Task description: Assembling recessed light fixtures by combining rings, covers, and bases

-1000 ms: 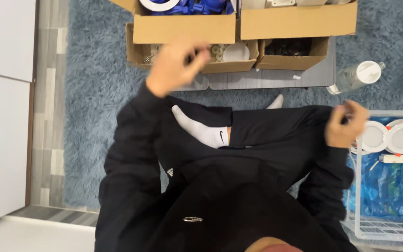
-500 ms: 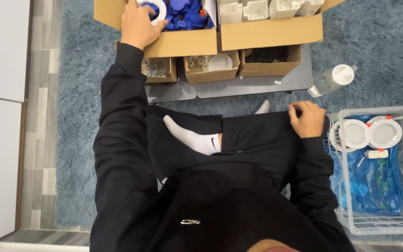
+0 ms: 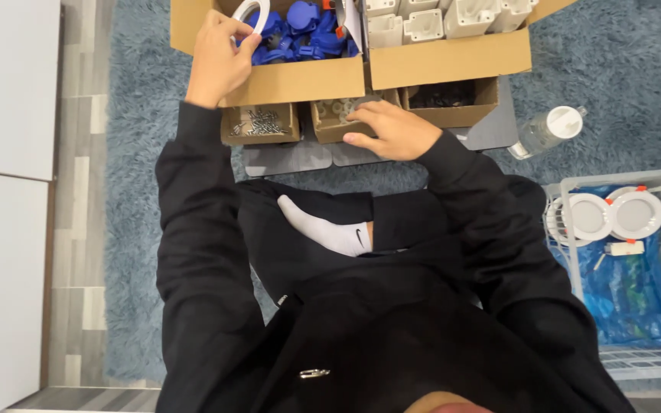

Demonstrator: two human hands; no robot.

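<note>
Over carpet (image 3: 147,153), fingers (image 3: 248,44) apparently grip white ring (image 3: 250,11).

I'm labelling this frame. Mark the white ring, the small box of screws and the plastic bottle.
white ring (image 3: 252,11), head view, on its curved band.
small box of screws (image 3: 260,122), head view, on the screws inside.
plastic bottle (image 3: 538,136), head view, on its clear body.

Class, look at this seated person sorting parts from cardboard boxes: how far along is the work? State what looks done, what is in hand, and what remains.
Done: two round white discs lie in the wire basket on the person's right. In hand: the left hand grips a white ring over the box of blue parts; the right hand reaches into the small middle box. Left: many blue parts, white housings and screws remain boxed.
</note>
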